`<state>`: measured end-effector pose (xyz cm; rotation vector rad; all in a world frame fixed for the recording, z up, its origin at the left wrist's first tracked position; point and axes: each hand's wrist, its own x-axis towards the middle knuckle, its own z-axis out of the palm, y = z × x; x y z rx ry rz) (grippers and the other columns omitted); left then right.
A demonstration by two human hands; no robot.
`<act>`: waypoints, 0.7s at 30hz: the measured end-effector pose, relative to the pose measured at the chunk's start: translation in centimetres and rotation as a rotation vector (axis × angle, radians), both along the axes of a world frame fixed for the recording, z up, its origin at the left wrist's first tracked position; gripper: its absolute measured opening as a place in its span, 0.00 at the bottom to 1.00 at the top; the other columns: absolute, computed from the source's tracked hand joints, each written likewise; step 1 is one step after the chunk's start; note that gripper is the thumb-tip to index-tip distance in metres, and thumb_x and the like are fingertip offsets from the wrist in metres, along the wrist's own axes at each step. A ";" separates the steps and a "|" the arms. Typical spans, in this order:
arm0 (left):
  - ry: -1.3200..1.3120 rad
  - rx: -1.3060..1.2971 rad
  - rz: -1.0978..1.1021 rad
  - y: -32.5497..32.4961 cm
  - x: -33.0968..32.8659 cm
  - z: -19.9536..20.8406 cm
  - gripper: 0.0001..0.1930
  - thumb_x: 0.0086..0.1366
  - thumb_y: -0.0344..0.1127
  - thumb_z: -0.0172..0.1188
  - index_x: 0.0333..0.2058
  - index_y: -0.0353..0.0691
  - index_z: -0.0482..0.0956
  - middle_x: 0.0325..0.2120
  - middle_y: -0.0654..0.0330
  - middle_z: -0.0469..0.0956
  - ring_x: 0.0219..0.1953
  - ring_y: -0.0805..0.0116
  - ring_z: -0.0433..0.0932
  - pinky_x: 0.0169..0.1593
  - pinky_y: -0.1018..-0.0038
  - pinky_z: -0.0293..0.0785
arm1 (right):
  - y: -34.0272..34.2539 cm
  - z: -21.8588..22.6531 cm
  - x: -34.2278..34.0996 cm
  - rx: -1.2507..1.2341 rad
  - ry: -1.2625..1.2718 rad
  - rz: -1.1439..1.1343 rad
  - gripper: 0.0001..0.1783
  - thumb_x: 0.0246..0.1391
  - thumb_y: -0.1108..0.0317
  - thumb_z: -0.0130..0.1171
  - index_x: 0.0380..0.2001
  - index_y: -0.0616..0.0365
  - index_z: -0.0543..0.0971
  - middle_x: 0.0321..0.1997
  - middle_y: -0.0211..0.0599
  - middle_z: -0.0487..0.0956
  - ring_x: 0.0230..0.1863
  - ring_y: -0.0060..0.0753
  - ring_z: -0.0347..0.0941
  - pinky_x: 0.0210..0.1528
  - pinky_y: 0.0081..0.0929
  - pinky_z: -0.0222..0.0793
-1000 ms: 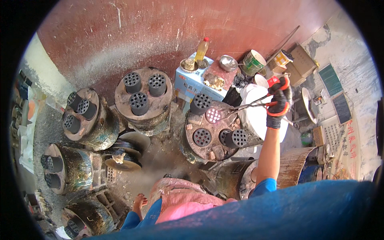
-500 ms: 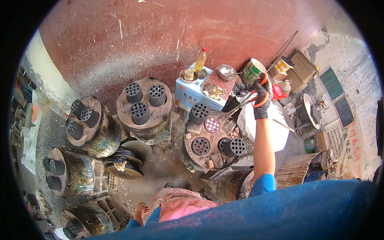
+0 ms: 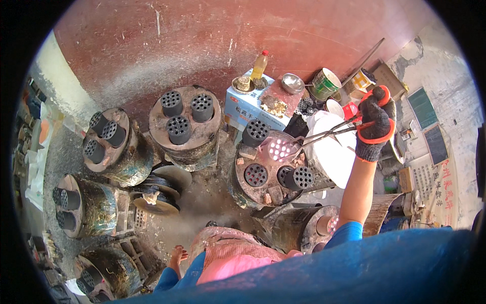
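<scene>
My right hand point(image 3: 375, 120), in a black and orange glove, is closed round the handles of metal fire tongs point(image 3: 324, 135). Their jaws reach a glowing pink-white honeycomb briquette point(image 3: 280, 150) over the top of the round stove point(image 3: 253, 190). On that stove stand black honeycomb briquettes, one at the back point(image 3: 256, 133) and one at the right point(image 3: 299, 178). Another briquette point(image 3: 255, 175), with red showing in its holes, sits down in a hole. My left hand point(image 3: 178, 255) is bare, low beside my pink apron point(image 3: 230, 253), its fingers apart and holding nothing.
Several more stoves with black briquettes stand at left, one stove point(image 3: 185, 129) nearest the wall. Round metal lids point(image 3: 164, 190) are piled between them. A blue-white box point(image 3: 248, 109) bears a bottle and bowls. Nearer me, another stove point(image 3: 288, 230) holds a glowing briquette point(image 3: 331, 224).
My right hand has moved right and slightly down with the tongs. The glowing briquette has come up out of its hole, shifting right. My left hand stays low, nearly unmoved.
</scene>
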<state>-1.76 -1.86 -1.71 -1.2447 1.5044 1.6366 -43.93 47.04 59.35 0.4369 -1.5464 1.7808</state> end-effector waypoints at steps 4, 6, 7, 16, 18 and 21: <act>0.107 0.050 -0.041 0.3 -1.1 0.2 0.15 0.62 0.44 0.45 0.44 0.45 0.66 0.29 0.53 0.73 0.25 0.57 0.76 0.29 0.61 0.76 | -2.7 -1.7 2.6 -0.026 -0.137 -0.090 0.17 0.40 0.76 0.50 0.39 0.66 0.71 0.24 0.32 0.70 0.20 0.23 0.64 0.25 0.20 0.62; 0.100 0.040 -0.055 0.4 -2.2 0.2 0.15 0.61 0.44 0.46 0.44 0.45 0.66 0.29 0.53 0.73 0.26 0.58 0.76 0.30 0.61 0.76 | -3.6 -3.1 3.2 -0.049 -0.118 -0.003 0.19 0.41 0.75 0.51 0.41 0.67 0.71 0.26 0.33 0.70 0.23 0.23 0.65 0.26 0.19 0.63; 0.053 0.021 -0.057 0.3 -3.0 0.1 0.15 0.61 0.44 0.46 0.44 0.45 0.66 0.29 0.52 0.73 0.26 0.58 0.76 0.30 0.62 0.76 | -3.7 -3.4 3.5 -0.098 -0.137 0.044 0.20 0.41 0.75 0.52 0.42 0.67 0.71 0.27 0.34 0.70 0.24 0.24 0.66 0.27 0.19 0.63; -0.003 0.012 -0.061 -2.8 -2.5 -0.5 0.14 0.62 0.42 0.45 0.45 0.45 0.65 0.31 0.50 0.73 0.28 0.55 0.76 0.32 0.58 0.76 | 2.9 -0.4 2.2 0.016 0.014 0.167 0.24 0.47 0.72 0.52 0.50 0.63 0.68 0.34 0.37 0.74 0.34 0.29 0.70 0.37 0.25 0.67; -0.017 0.018 -0.080 -2.8 -1.7 -1.0 0.14 0.62 0.41 0.45 0.45 0.45 0.65 0.32 0.49 0.73 0.28 0.54 0.76 0.32 0.57 0.76 | 2.1 -5.4 -0.8 0.013 -0.039 -0.071 0.24 0.47 0.75 0.52 0.51 0.62 0.68 0.33 0.33 0.73 0.32 0.25 0.69 0.36 0.22 0.65; -0.031 -0.002 -0.080 -2.6 -1.2 -1.7 0.13 0.62 0.41 0.44 0.44 0.44 0.65 0.33 0.49 0.73 0.28 0.53 0.76 0.32 0.56 0.76 | 1.4 -12.5 -3.8 -0.003 -0.218 -0.056 0.27 0.46 0.78 0.51 0.54 0.60 0.65 0.34 0.28 0.70 0.31 0.20 0.65 0.36 0.17 0.63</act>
